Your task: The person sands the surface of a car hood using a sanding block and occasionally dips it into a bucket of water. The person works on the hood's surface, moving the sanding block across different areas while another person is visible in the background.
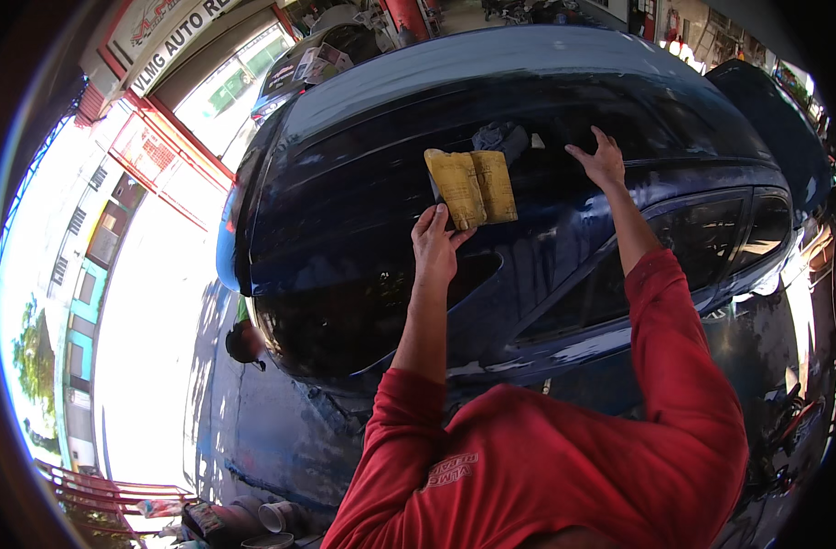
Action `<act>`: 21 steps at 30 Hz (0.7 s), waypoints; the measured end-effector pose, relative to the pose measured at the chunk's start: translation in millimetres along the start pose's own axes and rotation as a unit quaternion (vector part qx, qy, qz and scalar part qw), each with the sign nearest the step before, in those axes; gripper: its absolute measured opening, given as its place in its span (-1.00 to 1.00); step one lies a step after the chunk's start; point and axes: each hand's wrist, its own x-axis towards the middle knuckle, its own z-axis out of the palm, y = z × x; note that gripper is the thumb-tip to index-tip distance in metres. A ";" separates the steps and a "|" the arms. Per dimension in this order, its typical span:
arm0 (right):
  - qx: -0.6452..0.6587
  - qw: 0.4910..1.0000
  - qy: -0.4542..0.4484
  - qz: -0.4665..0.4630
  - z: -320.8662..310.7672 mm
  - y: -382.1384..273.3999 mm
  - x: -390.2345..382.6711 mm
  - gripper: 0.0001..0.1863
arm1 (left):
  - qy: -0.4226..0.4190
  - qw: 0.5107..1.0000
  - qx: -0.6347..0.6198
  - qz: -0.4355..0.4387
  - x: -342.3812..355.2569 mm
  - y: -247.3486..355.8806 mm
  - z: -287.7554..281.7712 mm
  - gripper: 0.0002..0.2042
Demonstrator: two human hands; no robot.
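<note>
A creased yellow sheet of sandpaper [473, 188], printed on its back, is held by its lower edge between the thumb and fingers of my left hand [436, 242]. Beneath it spreads the dark blue car [363, 156], its surface dull and streaked in places. My right hand [603, 160] is open and empty, fingers apart, over the car's roof; whether it touches the surface I cannot tell. Between my hands a crumpled dark cloth [500, 137] lies on the roof just behind the sandpaper. Close to the cloth is a small pale piece [537, 141], too small to name.
Another person [244, 342] is low beside the car's end at the left. Buckets [276, 517] stand on the floor at the lower left, near red railings [107, 489]. Beyond the car, another dark car [331, 50] is parked by the bright doorway. A dark panel [770, 119] rises at the right.
</note>
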 end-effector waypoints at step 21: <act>0.036 0.848 -0.362 -0.386 0.3 -198.3 -147.4 -0.67 | -0.066 0.805 0.522 0.273 -31.9 107.0 -45.2 -0.56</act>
